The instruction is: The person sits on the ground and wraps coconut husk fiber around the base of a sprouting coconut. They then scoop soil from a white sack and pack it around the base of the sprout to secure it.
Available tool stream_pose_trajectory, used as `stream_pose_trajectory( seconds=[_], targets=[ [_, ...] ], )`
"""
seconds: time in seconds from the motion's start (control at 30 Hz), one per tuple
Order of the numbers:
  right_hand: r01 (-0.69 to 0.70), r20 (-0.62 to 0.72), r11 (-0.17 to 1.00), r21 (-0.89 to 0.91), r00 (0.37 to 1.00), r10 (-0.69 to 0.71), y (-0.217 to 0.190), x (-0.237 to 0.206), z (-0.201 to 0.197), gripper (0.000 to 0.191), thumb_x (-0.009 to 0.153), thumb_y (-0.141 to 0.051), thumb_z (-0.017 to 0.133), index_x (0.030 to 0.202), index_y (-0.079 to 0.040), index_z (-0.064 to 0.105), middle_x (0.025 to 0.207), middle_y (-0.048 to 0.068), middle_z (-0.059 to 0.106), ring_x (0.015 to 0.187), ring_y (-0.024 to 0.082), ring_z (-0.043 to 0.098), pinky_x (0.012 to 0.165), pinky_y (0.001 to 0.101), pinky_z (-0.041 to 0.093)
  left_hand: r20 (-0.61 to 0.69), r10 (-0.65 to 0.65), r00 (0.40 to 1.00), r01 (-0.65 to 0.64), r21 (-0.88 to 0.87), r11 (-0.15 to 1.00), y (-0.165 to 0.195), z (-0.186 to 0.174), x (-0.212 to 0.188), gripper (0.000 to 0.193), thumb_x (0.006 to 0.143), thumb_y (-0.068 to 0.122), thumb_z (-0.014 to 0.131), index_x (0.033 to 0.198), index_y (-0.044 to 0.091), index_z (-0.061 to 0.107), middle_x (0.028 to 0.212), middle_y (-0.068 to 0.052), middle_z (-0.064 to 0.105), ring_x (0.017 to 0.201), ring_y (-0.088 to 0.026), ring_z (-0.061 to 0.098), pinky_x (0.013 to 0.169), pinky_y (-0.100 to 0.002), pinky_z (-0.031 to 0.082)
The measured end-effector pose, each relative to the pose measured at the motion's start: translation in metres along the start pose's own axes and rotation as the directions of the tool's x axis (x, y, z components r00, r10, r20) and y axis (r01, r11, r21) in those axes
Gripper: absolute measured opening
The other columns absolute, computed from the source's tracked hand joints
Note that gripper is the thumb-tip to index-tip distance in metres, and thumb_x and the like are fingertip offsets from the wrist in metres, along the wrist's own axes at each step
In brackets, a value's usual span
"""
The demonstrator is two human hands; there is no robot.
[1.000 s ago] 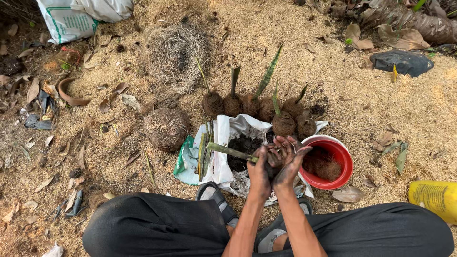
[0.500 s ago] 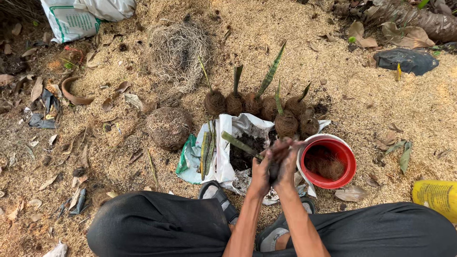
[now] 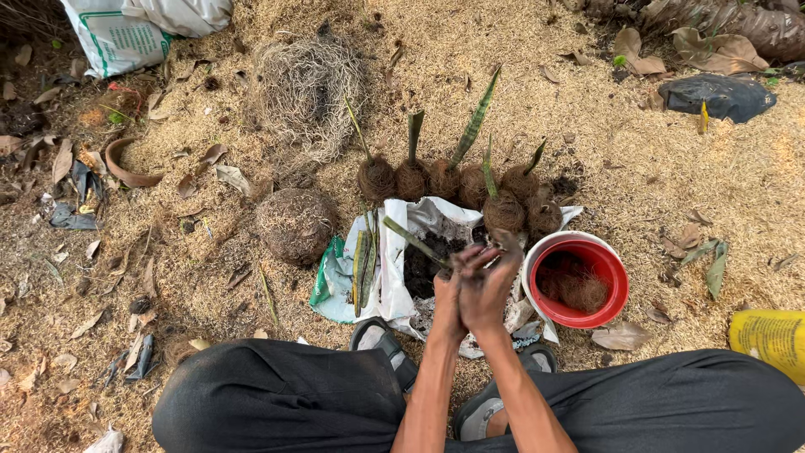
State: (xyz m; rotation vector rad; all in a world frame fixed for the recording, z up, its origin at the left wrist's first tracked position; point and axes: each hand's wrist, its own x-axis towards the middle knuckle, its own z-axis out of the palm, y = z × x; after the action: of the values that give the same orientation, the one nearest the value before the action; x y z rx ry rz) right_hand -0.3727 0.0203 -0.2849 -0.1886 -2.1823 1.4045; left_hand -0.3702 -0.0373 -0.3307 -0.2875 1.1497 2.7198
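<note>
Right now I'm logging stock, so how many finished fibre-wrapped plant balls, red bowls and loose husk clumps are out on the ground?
Fibre-wrapped plant balls standing in a cluster: 7
Red bowl: 1
Loose husk clumps: 2, a round one and a stringy one
Total: 10

Couldn't tell what the two hands (image 3: 471, 289) had pressed between them, totally covered. The yellow container (image 3: 771, 335) got chopped by the right edge, and the white sack (image 3: 113, 38) by the top.
</note>
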Motion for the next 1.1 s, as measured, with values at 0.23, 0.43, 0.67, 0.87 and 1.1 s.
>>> stream_pose_trajectory(
  seconds=[0.23,0.43,0.67,0.87,1.1],
  targets=[
    [-0.850,0.527,0.170,0.499,0.453,0.719,0.022,0.021,-0.023,0.072,0.090,-0.076,0.035,0.115,-0.010,0.049,0.110,0.015,0.054,0.097,0.028,0.061,0.083,0.0467,0.056,0.236,0.208,0.949,-0.213,-0.003,0.977,0.012,0.020,-0.009,0.061,0.096,0.049,0.071,0.120,-0.007,0.069,0.147,-0.015,0.060,0.131,-0.023,0.063,0.118,-0.044,0.049],
    [0.060,-0.171,0.998,-0.013,0.983,-0.061,0.036,-0.005,-0.002,0.076,0.099,-0.069,0.053,0.129,0.000,0.041,0.122,0.023,0.047,0.110,0.021,0.055,0.095,0.0414,0.051,0.133,0.072,0.988,-0.078,0.036,0.996,-0.018,0.003,-0.001,0.049,0.096,0.049,0.073,0.106,0.001,0.073,0.118,-0.021,0.072,0.107,-0.025,0.070,0.099,-0.040,0.054],
    [-0.511,0.303,0.680,0.526,0.860,0.412,0.031,0.019,-0.019,0.036,0.094,-0.029,0.072,0.117,-0.005,0.060,0.120,0.011,0.069,0.114,0.020,0.069,0.094,0.0391,0.057,-0.145,-0.053,0.988,-0.053,-0.644,0.763,-0.032,-0.039,0.013,0.057,0.099,0.063,0.068,0.067,0.019,0.050,0.063,0.003,0.053,0.058,-0.014,0.054,0.060,-0.030,0.051],
    [-0.438,0.695,0.864,0.247,0.701,0.157,0.008,0.020,-0.038,0.049,0.080,-0.002,0.082,0.126,-0.001,0.068,0.118,0.010,0.075,0.105,0.014,0.071,0.094,0.0285,0.058,-0.409,-0.131,0.903,-0.129,-0.549,0.826,0.008,-0.048,0.011,0.044,0.093,0.058,0.061,0.084,0.016,0.055,0.081,0.000,0.059,0.081,-0.018,0.062,0.080,-0.035,0.059],
    [-0.410,0.566,0.909,0.073,0.768,0.300,0.006,0.001,-0.011,0.036,0.084,-0.004,0.086,0.118,0.002,0.078,0.104,0.012,0.082,0.093,0.011,0.072,0.084,0.0274,0.060,-0.361,0.056,0.931,-0.224,-0.442,0.869,0.017,-0.023,0.009,0.046,0.096,0.051,0.058,0.099,0.005,0.056,0.105,-0.015,0.070,0.103,-0.029,0.067,0.098,-0.042,0.055]
  ],
)
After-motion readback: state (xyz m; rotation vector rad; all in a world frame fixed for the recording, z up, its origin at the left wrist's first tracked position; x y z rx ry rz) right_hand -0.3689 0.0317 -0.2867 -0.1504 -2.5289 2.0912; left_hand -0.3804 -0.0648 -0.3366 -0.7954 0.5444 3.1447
